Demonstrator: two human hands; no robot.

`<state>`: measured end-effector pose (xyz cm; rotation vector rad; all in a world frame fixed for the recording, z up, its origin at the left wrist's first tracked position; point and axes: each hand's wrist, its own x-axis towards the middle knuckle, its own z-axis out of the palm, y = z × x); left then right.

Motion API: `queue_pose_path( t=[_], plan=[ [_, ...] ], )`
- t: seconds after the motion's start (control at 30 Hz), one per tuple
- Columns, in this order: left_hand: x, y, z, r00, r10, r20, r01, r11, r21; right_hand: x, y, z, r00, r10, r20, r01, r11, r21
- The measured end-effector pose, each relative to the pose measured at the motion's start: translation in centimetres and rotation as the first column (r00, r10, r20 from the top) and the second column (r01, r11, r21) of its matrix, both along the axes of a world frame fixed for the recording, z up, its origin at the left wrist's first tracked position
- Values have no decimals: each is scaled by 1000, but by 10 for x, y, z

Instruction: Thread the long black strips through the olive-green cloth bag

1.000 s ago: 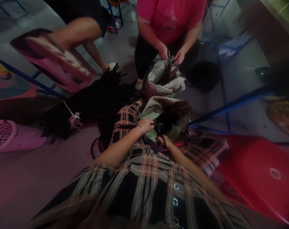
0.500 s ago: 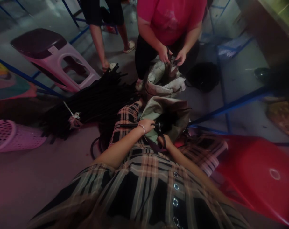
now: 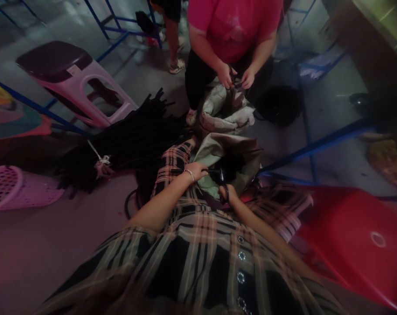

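Note:
My left hand [image 3: 197,171] is closed around a thin black strip [image 3: 213,171], whose free end points right over the mouth of a pale sack [image 3: 207,151]. In my right hand [image 3: 229,193] is a pair of scissors [image 3: 222,176], the fingers through its dark handles and the blades up against the strip. Whether the blades are fully closed is too small to tell. Dark material [image 3: 233,164] lies inside the sack, its separate pieces not distinguishable. A large bundle of long black strips [image 3: 129,135], tied with a pale cord [image 3: 103,162], lies to the left on the floor.
Opposite me, a person in a pink shirt [image 3: 234,30] works with both hands over another rolled-edge sack [image 3: 214,116]. Around us stand a pink stool with a dark seat [image 3: 57,59], a pink basket [image 3: 37,188], a red stool [image 3: 356,245] and blue metal frames [image 3: 319,146].
My left hand has shifted slightly left, and more of the strip now shows between it and the scissors. In the background, a walking person has moved right.

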<state>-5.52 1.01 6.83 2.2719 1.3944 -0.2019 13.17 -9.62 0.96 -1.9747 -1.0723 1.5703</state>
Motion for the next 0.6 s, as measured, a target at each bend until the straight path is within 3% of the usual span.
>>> queue_pose_path(
  t=[0.4, 0.5, 0.6],
  plan=[
    [2, -1, -5, 999, 17, -34, -19, 998, -58, 11, -1, -31, 970, 137, 200, -152, 986, 63],
    [0, 1, -10, 999, 29, -21, -30, 998, -54, 12, 0, -33, 973, 100, 209, -119, 990, 82],
    [-1, 3, -13, 998, 58, 1, -58, 997, -58, 12, 0, -28, 994, 52, 96, -58, 996, 62]
  ],
)
